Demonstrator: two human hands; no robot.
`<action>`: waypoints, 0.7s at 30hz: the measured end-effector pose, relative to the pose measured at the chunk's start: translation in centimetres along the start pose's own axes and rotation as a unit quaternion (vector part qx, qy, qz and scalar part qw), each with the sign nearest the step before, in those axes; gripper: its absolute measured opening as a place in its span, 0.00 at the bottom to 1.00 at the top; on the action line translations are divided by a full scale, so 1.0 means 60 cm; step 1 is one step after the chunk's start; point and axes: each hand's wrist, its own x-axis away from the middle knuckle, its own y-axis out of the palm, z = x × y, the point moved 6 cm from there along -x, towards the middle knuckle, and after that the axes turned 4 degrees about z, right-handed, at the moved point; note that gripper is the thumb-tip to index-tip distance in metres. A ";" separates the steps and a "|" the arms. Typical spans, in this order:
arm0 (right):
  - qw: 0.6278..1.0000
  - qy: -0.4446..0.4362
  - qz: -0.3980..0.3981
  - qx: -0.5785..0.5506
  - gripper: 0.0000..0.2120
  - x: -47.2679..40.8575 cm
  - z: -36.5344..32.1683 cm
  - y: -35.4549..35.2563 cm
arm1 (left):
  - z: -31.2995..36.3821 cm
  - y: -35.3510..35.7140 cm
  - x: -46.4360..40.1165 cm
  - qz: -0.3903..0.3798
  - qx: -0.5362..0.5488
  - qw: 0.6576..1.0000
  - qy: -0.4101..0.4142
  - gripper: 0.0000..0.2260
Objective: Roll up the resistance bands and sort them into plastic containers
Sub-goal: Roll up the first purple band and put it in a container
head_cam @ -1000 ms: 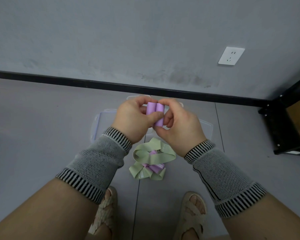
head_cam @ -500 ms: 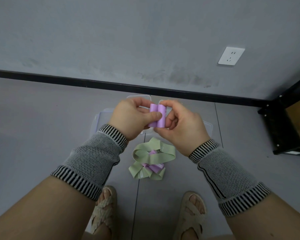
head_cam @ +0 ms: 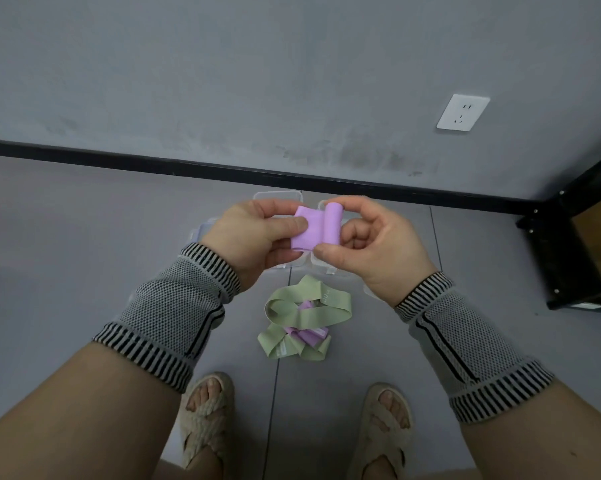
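Our hands (head_cam: 254,237) hide most of the plastic containers (head_cam: 277,195); the black shelf (head_cam: 576,244) runs off the right edge.

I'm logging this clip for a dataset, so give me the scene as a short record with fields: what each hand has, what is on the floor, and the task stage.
left hand: pinches the flat end of the purple band
right hand: holds the band's rolled end
floor pile: loose green and purple bands, tangled, near the feet
containers: clear plastic, mostly hidden behind the hands
stage: purple band partly rolled, not yet in a container
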 end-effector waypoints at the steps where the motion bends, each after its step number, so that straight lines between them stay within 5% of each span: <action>1: 1.000 0.005 -0.002 -0.010 0.24 0.000 0.000 -0.003 | 0.000 0.000 0.001 -0.002 0.009 1.000 -0.006 0.07; 12: 0.972 -0.068 0.020 0.224 0.23 0.003 -0.007 0.007 | 0.007 0.023 0.008 0.038 -0.116 0.990 0.074 0.14; 16: 0.988 -0.035 -0.003 0.149 0.34 0.001 0.005 0.008 | 0.005 0.020 0.006 0.030 -0.063 0.996 0.049 0.14; 21: 0.994 -0.028 -0.008 0.106 0.27 0.002 0.001 0.006 | 0.000 0.017 0.003 0.017 -0.075 0.997 0.030 0.11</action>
